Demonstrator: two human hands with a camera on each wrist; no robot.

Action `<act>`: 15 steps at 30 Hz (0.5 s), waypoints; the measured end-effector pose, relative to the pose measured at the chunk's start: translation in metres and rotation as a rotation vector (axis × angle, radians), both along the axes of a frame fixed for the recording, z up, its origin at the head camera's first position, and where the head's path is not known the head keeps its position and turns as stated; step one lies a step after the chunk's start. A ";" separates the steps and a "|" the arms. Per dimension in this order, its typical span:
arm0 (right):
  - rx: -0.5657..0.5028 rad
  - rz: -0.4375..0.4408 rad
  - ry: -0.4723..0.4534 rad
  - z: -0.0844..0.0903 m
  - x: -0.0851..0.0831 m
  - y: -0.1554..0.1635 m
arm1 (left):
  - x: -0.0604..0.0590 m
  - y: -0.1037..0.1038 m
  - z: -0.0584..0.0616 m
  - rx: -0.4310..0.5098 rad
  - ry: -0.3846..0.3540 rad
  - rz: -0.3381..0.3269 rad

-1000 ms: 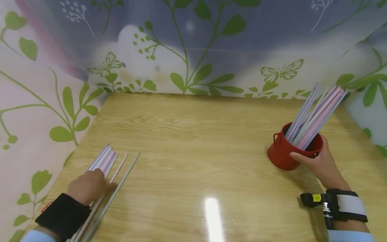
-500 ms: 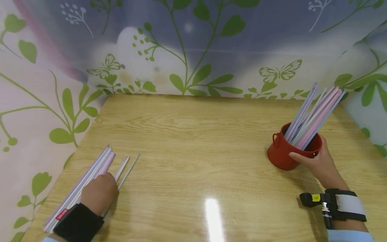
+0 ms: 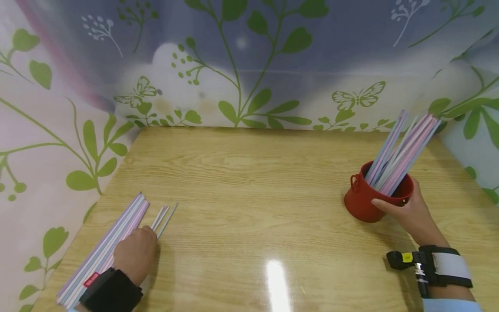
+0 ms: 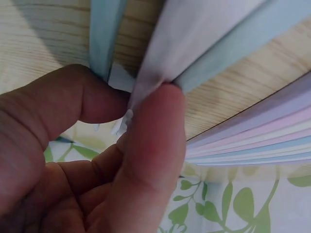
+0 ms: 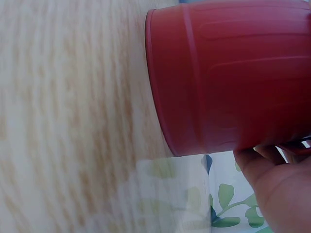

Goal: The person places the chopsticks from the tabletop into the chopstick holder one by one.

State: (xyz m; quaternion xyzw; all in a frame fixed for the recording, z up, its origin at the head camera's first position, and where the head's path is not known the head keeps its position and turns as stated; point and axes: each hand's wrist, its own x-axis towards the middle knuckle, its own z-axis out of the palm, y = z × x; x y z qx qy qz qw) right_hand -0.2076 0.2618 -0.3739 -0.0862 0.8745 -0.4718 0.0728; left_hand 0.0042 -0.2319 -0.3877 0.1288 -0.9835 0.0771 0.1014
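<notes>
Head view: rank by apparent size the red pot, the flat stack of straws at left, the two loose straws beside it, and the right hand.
1. flat stack of straws, longest by far.
2. red pot.
3. right hand, close to the pot; unsure.
4. two loose straws, partly hidden under the left hand, so only their visible ends count.

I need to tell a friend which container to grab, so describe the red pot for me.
On the wooden table, look toward the right edge, where the right hand grips a small red pot. It alone stands upright, with pastel paper strips leaning out.
</notes>
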 end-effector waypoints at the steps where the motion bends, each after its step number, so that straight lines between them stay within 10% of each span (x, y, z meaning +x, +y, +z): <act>1: 0.001 -0.002 -0.003 0.000 0.000 0.000 | 0.000 -0.001 0.001 0.013 -0.011 -0.003; 8: 0.007 0.010 0.009 -0.004 -0.001 0.001 | -0.004 -0.014 0.037 0.147 -0.044 -0.059; 12: 0.040 0.006 0.034 -0.006 -0.002 0.001 | -0.023 -0.013 0.111 0.298 0.075 -0.208; 15: 0.055 -0.014 0.045 -0.006 -0.004 0.004 | -0.050 0.003 0.173 0.358 0.381 -0.451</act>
